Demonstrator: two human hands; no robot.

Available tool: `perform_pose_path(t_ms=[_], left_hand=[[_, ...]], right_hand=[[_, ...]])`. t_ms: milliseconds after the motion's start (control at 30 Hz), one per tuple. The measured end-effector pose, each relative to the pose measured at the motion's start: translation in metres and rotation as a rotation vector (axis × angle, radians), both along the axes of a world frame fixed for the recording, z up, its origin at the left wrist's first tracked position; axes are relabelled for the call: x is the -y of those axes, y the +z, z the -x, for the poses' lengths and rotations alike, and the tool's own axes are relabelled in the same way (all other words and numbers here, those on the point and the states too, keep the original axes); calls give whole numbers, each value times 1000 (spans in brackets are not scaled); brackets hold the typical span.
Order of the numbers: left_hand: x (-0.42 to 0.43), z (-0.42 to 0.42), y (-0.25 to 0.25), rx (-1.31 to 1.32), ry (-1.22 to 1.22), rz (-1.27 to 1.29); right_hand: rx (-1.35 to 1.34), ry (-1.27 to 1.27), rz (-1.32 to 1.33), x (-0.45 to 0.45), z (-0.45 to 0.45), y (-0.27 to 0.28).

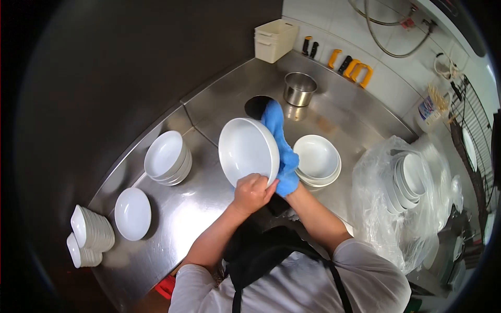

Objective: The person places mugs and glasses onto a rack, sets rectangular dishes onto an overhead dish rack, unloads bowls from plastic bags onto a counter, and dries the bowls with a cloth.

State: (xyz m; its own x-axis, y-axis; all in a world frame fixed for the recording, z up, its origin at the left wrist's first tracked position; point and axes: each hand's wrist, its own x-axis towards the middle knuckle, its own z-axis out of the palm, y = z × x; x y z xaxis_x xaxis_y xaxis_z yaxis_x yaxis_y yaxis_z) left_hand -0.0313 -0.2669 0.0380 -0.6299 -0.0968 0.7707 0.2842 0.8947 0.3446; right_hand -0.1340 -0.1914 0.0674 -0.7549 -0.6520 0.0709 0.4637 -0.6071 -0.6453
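Note:
A large white bowl (246, 148) is held up, tilted, above the steel counter. My left hand (252, 194) grips its near rim, fingers closed over the edge. My right hand (288, 182) is mostly covered by a blue cloth (279, 141), which lies against the outer right side of the bowl; its fingers are hidden under the cloth. Right of the cloth sits a short stack of white bowls (316, 157). To the left stand another stack of bowls (166, 154) and a single white oval dish (132, 214).
A steel pot (300, 89) stands behind, near a dark round hole (258, 107). Knives (350, 68) line the tiled wall beside a cream bin (275, 41). Bowls in clear plastic (402, 203) are at right; stacked small dishes (94, 229) at far left.

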Motion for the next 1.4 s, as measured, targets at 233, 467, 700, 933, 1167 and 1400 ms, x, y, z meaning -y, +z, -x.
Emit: perform_pose_path(t_ms=[233, 467, 700, 933, 1167, 1400], left_hand=[[82, -57, -33, 313, -106, -19], [118, -102, -79, 452, -158, 194], [145, -137, -93, 553, -67, 227], [141, -157, -114, 299, 77, -156], [129, -150, -106, 193, 176, -135], [112, -134, -111, 214, 374, -115]], right_hand=[[309, 223, -412, -4, -21, -79], [-93, 221, -584, 17, -9, -6], [-1822, 988, -736, 96, 16, 53], [-1821, 745, -716, 158, -26, -18], [-2210, 603, -604, 140, -25, -112], [-2001, 266, -1170, 115, -36, -99]])
